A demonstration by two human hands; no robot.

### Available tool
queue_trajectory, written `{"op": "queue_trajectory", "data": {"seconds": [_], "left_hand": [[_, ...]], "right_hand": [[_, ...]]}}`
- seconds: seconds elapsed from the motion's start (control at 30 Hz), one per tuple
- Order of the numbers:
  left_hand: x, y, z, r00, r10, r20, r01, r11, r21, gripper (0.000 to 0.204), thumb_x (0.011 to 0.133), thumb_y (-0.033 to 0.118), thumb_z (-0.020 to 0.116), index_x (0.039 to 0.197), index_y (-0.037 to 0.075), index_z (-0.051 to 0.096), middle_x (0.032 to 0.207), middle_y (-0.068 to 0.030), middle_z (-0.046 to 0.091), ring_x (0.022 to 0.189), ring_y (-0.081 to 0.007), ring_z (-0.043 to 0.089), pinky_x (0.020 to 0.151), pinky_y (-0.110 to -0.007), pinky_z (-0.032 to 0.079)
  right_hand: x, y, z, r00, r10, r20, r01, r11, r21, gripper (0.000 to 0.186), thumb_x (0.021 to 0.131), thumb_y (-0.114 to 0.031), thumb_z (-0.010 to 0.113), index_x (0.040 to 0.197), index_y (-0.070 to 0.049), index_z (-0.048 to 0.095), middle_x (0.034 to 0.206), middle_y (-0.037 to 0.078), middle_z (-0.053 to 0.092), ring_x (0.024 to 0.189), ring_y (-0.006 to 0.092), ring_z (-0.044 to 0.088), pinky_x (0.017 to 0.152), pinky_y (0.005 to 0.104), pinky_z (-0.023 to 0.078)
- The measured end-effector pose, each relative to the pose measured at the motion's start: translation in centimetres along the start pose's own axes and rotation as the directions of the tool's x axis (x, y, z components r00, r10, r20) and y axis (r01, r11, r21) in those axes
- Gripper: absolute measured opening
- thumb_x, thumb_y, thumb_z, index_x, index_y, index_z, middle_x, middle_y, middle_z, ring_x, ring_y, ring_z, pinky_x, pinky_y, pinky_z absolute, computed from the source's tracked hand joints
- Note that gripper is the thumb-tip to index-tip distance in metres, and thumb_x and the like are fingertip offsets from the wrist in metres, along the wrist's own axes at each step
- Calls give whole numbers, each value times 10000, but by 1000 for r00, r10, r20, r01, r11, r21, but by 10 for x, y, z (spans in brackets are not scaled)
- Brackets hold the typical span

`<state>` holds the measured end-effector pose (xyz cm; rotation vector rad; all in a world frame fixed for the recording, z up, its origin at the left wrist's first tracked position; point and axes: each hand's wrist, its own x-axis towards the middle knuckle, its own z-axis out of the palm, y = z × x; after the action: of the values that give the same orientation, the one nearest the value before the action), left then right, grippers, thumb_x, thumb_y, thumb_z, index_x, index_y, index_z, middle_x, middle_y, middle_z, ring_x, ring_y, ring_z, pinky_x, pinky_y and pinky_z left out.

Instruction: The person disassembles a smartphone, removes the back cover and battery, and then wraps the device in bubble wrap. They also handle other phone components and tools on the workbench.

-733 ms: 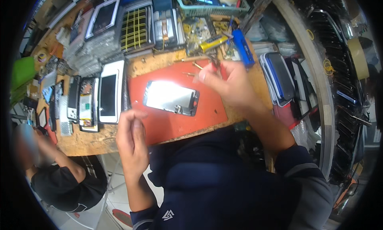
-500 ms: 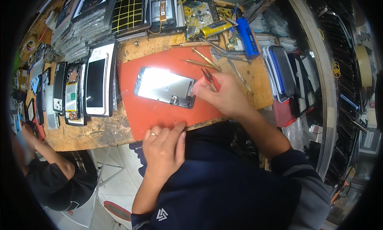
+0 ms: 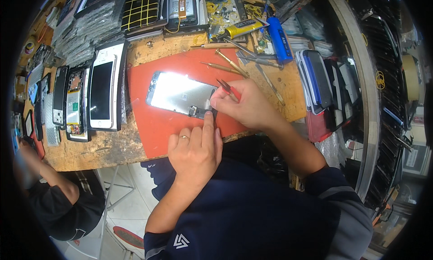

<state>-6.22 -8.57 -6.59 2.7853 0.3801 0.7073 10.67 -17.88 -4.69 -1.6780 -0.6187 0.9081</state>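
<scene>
A phone screen assembly (image 3: 173, 95) lies on a red mat (image 3: 155, 133), its shiny metal back facing up and a small flex cable near its right end. My right hand (image 3: 243, 104) is closed around red tweezers (image 3: 231, 90), whose dark tips point up and to the left. Its thumb and index finger meet at the screen's right end. My left hand (image 3: 196, 145), with a ring on one finger, reaches in from below. Its index fingertip touches the screen's lower right corner; the other fingers are loosely bent and hold nothing.
Screwdrivers (image 3: 225, 68) and metal tools lie beyond the mat, near a yellow tube (image 3: 243, 29) and a blue cylinder (image 3: 278, 41). Phones (image 3: 103, 90) stand at left, phone cases (image 3: 315, 81) at right. Another person's arm (image 3: 56, 178) is at far left.
My left hand has moved up and right, from the mat's front edge to the screen's corner. My right hand stays at the screen's end with the tweezers. The whole view has shifted slightly.
</scene>
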Motion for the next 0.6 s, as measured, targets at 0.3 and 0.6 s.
{"op": "queue_trajectory", "data": {"seconds": [0.3,0.6], "left_hand": [[-3,-5,5,999,21,-45,-23,999,-48,391,878,141,770,1249,24,750,707,-44,527,647,-227,509,639,-384,357],[-1,-8,6,997,3,-74,-13,991,-133,393,873,113,765,1246,-9,738,713,-54,529,669,-231,529,653,-385,381]], "right_hand": [[-2,-5,7,994,-68,-91,36,948,-317,171,887,-132,713,858,37,710,622,109,617,562,156,575,570,349,468],[-5,-8,12,984,-147,-102,82,878,-472,147,872,-135,760,895,9,738,626,93,616,569,144,555,585,334,477]]}}
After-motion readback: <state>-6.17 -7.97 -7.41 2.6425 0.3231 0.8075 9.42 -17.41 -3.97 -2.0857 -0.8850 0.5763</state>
